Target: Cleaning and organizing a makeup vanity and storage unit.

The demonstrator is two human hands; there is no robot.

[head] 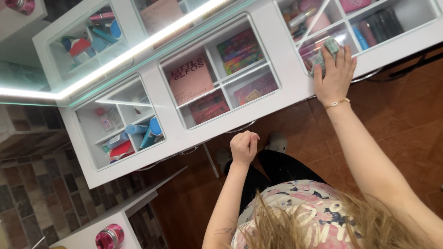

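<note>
Pressing down on a small grey-green cloth (pixel 326 54), the right hand (pixel 335 74) is lying flat with its fingers spread, so the cloth is staying tight against the glass top (pixel 258 27) of the white table (pixel 286 78). The cloth is sitting near the table's front edge, over a box part full of pink and blue tubes. The left hand (pixel 243 146) is curling shut into a fist, holding nothing, hanging just under the table edge, maybe for balance
</note>
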